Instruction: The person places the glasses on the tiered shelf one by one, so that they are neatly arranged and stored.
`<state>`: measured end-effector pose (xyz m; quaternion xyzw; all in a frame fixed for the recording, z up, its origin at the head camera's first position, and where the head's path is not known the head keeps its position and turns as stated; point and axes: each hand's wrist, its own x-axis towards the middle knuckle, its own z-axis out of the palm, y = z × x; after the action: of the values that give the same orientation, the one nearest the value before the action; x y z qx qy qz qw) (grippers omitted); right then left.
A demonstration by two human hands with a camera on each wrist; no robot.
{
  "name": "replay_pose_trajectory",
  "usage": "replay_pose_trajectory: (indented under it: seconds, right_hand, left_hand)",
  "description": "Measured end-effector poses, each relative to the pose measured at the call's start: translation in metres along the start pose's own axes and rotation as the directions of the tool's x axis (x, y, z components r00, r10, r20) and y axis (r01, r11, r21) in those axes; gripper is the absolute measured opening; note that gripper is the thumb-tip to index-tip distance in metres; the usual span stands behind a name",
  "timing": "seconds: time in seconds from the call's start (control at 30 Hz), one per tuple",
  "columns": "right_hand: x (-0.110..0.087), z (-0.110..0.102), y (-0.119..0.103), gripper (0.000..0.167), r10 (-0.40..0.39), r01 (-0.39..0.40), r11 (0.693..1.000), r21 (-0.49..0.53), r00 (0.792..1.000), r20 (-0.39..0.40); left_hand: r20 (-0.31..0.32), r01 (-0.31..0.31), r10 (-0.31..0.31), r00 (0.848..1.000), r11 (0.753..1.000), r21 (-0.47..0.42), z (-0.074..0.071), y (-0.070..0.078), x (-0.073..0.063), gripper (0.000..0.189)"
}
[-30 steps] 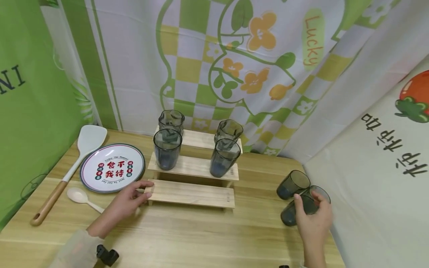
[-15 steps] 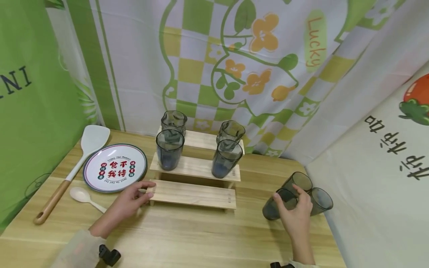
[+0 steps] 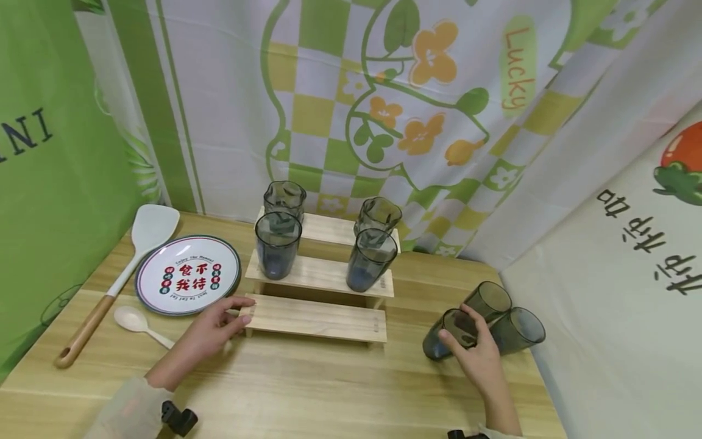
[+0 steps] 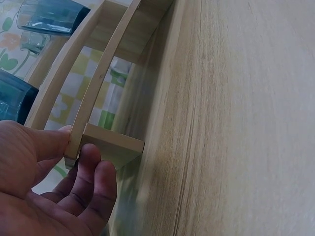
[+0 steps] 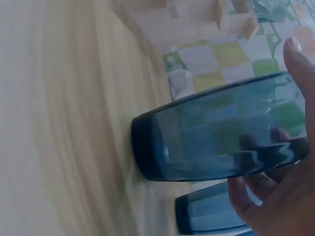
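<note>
Glass (image 3: 437,341) in hand at the right of the table (image 3: 329,390): the right hand (image 3: 478,352) has it near the rim, thumb on one side and fingers curled round the other, spread just to the glass's width. Some fingertips show through the tinted wall in the right wrist view. Whether the base touches the wood, I cannot tell. The right forearm comes in from the lower right and points up and leftward, the hand reaching over the glass from the near side. Just beyond and to the right stand a second glass (image 3: 490,299) and a third glass (image 3: 520,331).

The left forearm slants up from the lower left, its sleeve (image 3: 128,410) pushed short of the wrist. The left hand (image 3: 212,328) pinches the left end of the rack's (image 3: 315,318) lowest board, thumb on top, fingers bent below; the gap between is about the board's thickness.

Two straight tumblers (image 3: 276,250) stand on the middle step, two wavy tumblers (image 3: 378,214) on the top one. Left of the rack lie a plate (image 3: 189,299), a spatula (image 3: 123,274) and a spoon (image 3: 131,319).
</note>
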<state>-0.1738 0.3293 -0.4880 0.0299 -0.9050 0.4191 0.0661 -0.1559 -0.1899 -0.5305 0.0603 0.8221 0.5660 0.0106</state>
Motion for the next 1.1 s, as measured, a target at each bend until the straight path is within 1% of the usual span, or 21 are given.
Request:
replay_pose_trajectory:
  seconds: [0.07, 0.13, 0.23, 0.33, 0.47, 0.57, 0.67, 0.73, 0.8, 0.93, 1.0, 1.03, 1.1]
  right_hand:
    - [0.0, 0.001, 0.003, 0.075, -0.016, 0.015, 0.998, 0.066, 1.0, 0.021]
    - [0.0, 0.003, 0.006, 0.076, -0.026, 0.021, 0.985, 0.174, 0.999, 0.025]
    - [-0.001, 0.007, 0.01, 0.078, -0.006, 0.0, 0.943, 0.334, 1.0, 0.018]
    - [-0.001, 0.011, 0.013, 0.08, 0.03, -0.03, 0.903, 0.428, 1.0, 0.006]
    - [0.0, 0.014, 0.015, 0.082, 0.057, -0.048, 0.881, 0.471, 0.998, -0.004]
    - [-0.001, 0.016, 0.014, 0.083, 0.091, -0.085, 0.881, 0.465, 0.996, 0.009]
    - [0.0, 0.018, 0.011, 0.082, 0.126, -0.122, 0.873, 0.472, 0.992, 0.024]
    - [0.001, 0.021, 0.008, 0.08, 0.131, -0.123, 0.858, 0.499, 0.991, 0.02]
    - [0.0, 0.024, 0.005, 0.079, 0.137, -0.124, 0.852, 0.509, 0.991, 0.011]
    - [-0.006, 0.029, -0.006, 0.077, 0.139, -0.117, 0.858, 0.501, 0.99, -0.008]
    - [-0.01, 0.03, -0.017, 0.074, 0.102, -0.079, 0.86, 0.504, 0.995, -0.018]
    - [-0.011, 0.03, -0.023, 0.073, 0.068, -0.047, 0.857, 0.514, 0.997, -0.021]
    - [-0.011, 0.031, -0.038, 0.071, -0.03, 0.032, 0.844, 0.536, 0.999, -0.012]
  left_hand:
    - [-0.001, 0.001, -0.001, 1.0, 1.0, 0.0, 0.0, 0.0, 0.0, 0.034]
    - [-0.002, 0.002, -0.002, 1.0, 1.0, 0.001, 0.0, -0.001, -0.001, 0.034]
    - [-0.001, 0.005, -0.005, 1.0, 1.0, -0.001, 0.0, -0.001, -0.001, 0.033]
    - [0.002, 0.004, -0.004, 1.0, 1.0, -0.001, 0.0, -0.001, -0.001, 0.034]
    - [0.004, 0.006, -0.006, 1.0, 1.0, -0.003, -0.001, -0.001, -0.002, 0.035]
    - [0.001, 0.016, -0.016, 1.0, 1.0, -0.007, -0.002, -0.001, -0.002, 0.035]
    - [-0.003, 0.023, -0.023, 1.0, 0.999, -0.022, -0.003, 0.001, -0.003, 0.035]
    - [-0.005, 0.02, -0.021, 1.0, 1.0, -0.022, -0.003, 0.001, -0.002, 0.035]
    - [-0.004, 0.018, -0.018, 1.0, 1.0, -0.025, -0.003, 0.001, -0.002, 0.034]
    - [0.008, 0.01, -0.009, 1.0, 1.0, -0.027, -0.001, 0.0, 0.001, 0.033]
    - [0.013, 0.008, -0.008, 1.0, 0.999, -0.037, 0.0, 0.0, 0.001, 0.033]
    - [0.014, 0.007, -0.006, 1.0, 0.999, -0.04, 0.0, -0.001, 0.001, 0.034]
    - [0.007, 0.012, -0.012, 1.0, 0.999, -0.041, 0.0, -0.001, 0.0, 0.034]
